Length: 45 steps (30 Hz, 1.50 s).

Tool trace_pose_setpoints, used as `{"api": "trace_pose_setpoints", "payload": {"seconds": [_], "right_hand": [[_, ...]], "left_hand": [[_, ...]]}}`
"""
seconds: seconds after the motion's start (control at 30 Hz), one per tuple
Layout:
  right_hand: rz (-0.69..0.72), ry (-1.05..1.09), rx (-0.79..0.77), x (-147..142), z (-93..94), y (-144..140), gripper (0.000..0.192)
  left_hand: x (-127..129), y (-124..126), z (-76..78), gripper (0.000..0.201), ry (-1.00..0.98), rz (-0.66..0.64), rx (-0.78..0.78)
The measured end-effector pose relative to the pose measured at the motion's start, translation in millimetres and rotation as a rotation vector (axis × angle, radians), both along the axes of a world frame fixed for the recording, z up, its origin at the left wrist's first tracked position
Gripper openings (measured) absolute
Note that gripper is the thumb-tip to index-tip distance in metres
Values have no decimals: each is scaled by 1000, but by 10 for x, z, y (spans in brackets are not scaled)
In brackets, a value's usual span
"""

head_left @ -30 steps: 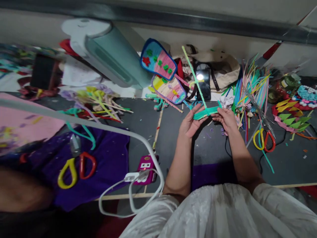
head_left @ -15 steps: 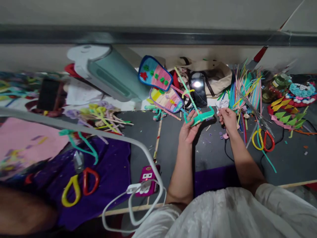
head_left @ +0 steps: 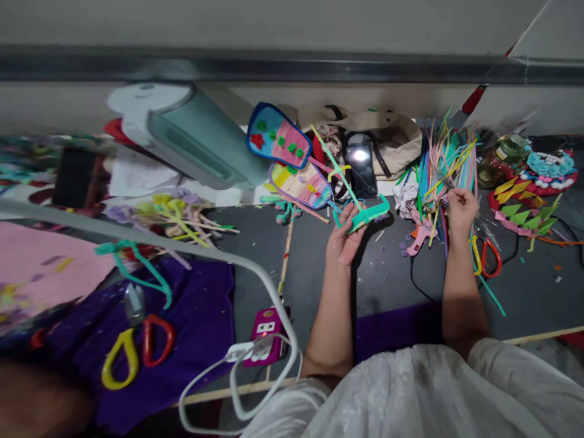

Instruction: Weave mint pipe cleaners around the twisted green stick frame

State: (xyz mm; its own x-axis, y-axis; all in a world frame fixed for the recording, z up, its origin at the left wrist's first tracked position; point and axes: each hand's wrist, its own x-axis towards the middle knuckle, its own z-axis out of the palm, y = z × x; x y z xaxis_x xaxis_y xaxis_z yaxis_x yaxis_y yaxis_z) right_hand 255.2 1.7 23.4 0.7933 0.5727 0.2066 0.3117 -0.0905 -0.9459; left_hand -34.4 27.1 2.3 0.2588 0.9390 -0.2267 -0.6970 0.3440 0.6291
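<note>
At far L, a pink sheet point(head_left: 50, 258) is seen on the tabletop point(head_left: 255, 243). Next to it, a purple cloth point(head_left: 201, 328) is spread; scissors point(head_left: 119, 362) w/ yellow & red handles are set on it, blades pointing away, & its back edge is partly covered by a teal loop point(head_left: 152, 275). Behind, a mixed bunch of stems point(head_left: 182, 219) is heaped in front of a grey-green box point(head_left: 205, 146). Nr the front edge, a magenta power strip point(head_left: 264, 319) is placed. Farther back, two panels are overlapped: blue panel point(head_left: 279, 135), yellow panel point(head_left: 298, 182). Just R of these, the green piece point(head_left: 371, 215) is clamped btwn thumb & fingers of the L hand point(head_left: 345, 242), its tall stem slanted back L. A lit phone point(head_left: 362, 173) & bag point(head_left: 404, 146) are seen behind. Crumpled paper point(head_left: 404, 199) & a pink glue gun point(head_left: 420, 236) are laid nr the strips point(head_left: 449, 158). Hands are held well apart; the R hand point(head_left: 462, 210) is held at the strips, fingers curled, & whether anything is gripped can't be told. At far R, a jar point(head_left: 506, 155) is seen.
</note>
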Motion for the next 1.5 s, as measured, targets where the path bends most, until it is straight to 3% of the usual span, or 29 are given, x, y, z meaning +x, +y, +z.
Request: {"api": "trace_pose_setpoints", "payload": {"seconds": [0.17, 0.47, 0.83, 1.13, 1.5], "right_hand": [[87, -167, -193, -53, 37, -51, 24], [109, -313, -290, -65, 50, -67, 33], [-141, -349, -420, 146, 189, -202, 25], [102, -362, -606, 22, 247, -164, 23], [208, -325, -610, -63, 184, -94, 25]], "left_hand": [[-3, -7, 10, 45, 9, 6, -6], [9, -5, -10, 34, -5, 12, -22], [21, -17, 37, 35, -3, -3, -42], [28, -22, 64, 34, -23, -25, -35], [52, -40, 99, 29, -40, -43, -45]]}}
